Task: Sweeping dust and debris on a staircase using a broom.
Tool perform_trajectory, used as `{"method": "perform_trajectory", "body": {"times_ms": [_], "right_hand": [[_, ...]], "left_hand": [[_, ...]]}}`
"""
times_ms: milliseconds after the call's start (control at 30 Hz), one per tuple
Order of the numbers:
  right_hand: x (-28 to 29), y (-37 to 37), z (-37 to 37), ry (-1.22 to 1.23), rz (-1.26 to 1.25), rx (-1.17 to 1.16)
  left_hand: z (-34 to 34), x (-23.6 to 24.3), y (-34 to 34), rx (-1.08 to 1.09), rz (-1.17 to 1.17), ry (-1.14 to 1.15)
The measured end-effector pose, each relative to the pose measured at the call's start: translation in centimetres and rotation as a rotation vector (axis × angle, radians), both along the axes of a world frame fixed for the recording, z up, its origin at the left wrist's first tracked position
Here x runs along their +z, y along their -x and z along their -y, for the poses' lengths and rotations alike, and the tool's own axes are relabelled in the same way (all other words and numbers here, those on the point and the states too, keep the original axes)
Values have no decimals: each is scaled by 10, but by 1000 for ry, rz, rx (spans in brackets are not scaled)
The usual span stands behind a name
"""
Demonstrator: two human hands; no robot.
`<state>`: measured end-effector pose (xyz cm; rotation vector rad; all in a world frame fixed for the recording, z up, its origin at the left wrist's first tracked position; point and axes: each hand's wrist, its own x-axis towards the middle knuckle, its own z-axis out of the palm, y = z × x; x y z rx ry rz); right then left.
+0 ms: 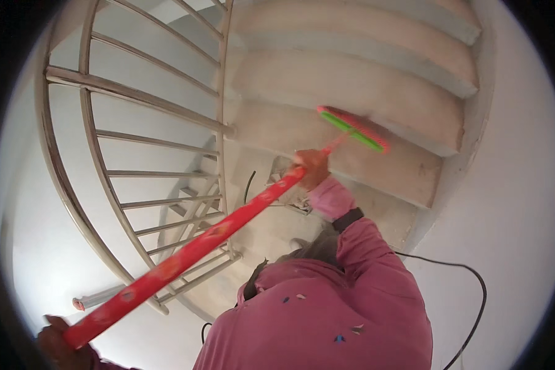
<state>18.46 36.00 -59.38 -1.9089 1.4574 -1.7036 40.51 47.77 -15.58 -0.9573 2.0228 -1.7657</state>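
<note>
A broom (219, 229) with a thick red handle crosses the view slantwise, from the lower left up toward the stairs. Around the handle's near end my left hand (58, 344) is closed, low at the left edge. My right hand (312, 168) grips the shaft farther up, close to the head. The broom head (353, 128), green with red bristles and slightly blurred, is over a stair step (339, 157), by the riser behind it. Whether the bristles touch the step I cannot tell.
Concrete stairs (351, 71) rise ahead. A metal railing (148, 95) runs along the left, and a white wall (499, 203) bounds the right. Rubble-like debris (297, 202) lies below the handle near my feet. A black cable (482, 296) loops at lower right.
</note>
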Motion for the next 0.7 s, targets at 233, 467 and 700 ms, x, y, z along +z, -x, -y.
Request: {"method": "perform_trajectory", "body": {"times_ms": [233, 467, 700], "right_hand": [[-67, -43, -32, -125, -173, 28], [24, -107, -63, -161, -32, 301], [33, -70, 3, -58, -265, 256]], "left_hand": [[-47, -13, -80, 582, -64, -142], [-32, -21, -26, 133, -136, -242], [-7, -107, 60, -15, -204, -443]]}}
